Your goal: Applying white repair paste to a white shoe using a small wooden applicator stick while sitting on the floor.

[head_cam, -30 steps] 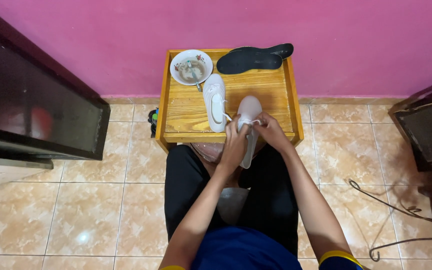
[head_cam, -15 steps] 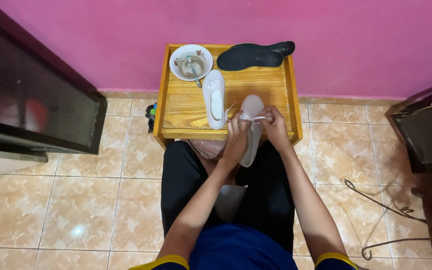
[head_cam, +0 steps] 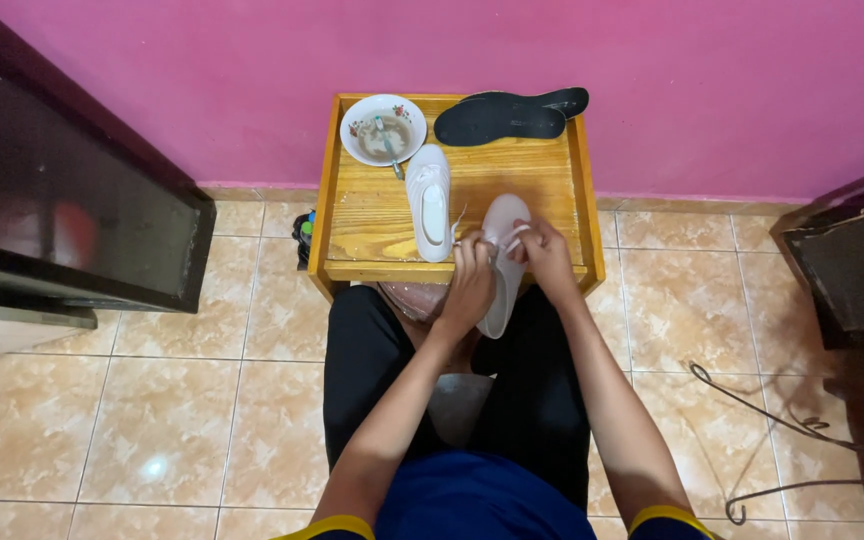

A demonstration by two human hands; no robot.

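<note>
A pale pink shoe [head_cam: 502, 225] lies at the front edge of a small wooden table [head_cam: 372, 215], its heel hanging over my lap. My left hand [head_cam: 469, 280] grips the shoe's left side and pinches a white lace. On the shoe's right side, my right hand [head_cam: 545, 255] holds the other lace end. A second white shoe [head_cam: 429, 200] lies sole-down just to the left, with nothing touching it.
A white bowl [head_cam: 383, 130] with a brush in murky liquid stands at the table's back left. Two black insoles [head_cam: 507, 115] lie at the back right against the pink wall. Dark cabinets stand on both sides. A wire stand [head_cam: 782, 440] rests on the tiled floor at the right.
The view has shifted slightly. Both hands stay on the pink shoe, working its laces; the shoe has slid a little nearer to me.
</note>
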